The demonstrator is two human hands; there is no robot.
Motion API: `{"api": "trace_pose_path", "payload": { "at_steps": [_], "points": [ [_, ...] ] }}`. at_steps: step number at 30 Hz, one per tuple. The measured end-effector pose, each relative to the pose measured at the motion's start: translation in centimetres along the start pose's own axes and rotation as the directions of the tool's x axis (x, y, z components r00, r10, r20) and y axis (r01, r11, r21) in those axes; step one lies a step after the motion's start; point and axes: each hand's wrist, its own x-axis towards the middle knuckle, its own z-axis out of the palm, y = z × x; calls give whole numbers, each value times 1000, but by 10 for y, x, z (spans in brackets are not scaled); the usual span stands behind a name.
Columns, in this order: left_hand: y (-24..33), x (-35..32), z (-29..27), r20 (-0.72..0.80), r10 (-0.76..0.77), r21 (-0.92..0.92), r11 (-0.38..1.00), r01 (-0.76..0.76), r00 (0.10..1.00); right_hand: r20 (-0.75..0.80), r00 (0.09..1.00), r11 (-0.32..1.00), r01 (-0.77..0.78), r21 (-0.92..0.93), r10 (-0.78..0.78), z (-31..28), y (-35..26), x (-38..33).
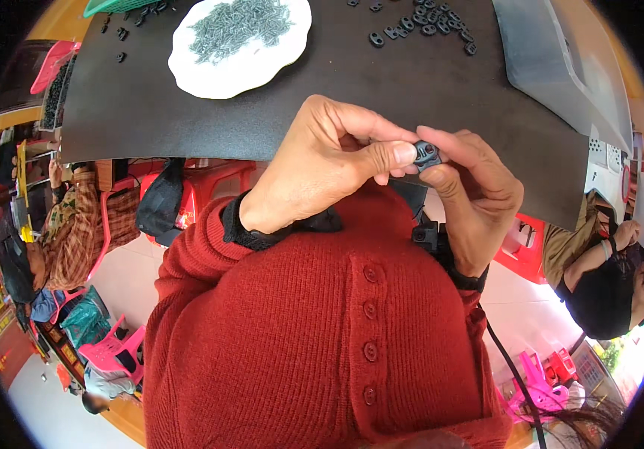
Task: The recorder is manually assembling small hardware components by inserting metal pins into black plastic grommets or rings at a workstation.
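Note:
My left hand (322, 161) and my right hand (480, 179) meet above the table's near edge. Between them they pinch a small black plastic piece (427, 156), rounded, with an opening in its face. The left thumb and forefinger press its left side; the right thumb and fingers grip its right side. Beyond my hands, a white scalloped plate (221, 84) bears a heap of short thin grey pieces (240, 30), perhaps small springs. Similar black oval plastic pieces (428, 28) lie loose at the far right.
The dark table (127, 112) has a green basket (112, 6) and a few black bits at its far left. A grey translucent bin (543, 60) stands on the right. Other people sit at the left and the right (599, 277), among red and pink stools (116, 348).

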Motion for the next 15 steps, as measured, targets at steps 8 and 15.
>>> {"api": "trace_pose_path", "payload": {
  "at_steps": [8, 15],
  "points": [
    [7, 14, -1, 11, 1, 10, 1000, -1, 1000, -54, 997, 998, 58, -34, -59, 1, 4, 13],
    [26, 37, 28, -32, 6, 54, 999, -5, 999, -122, 990, 997, 60, -50, -66, -25, -9, 33]
  ]
}}
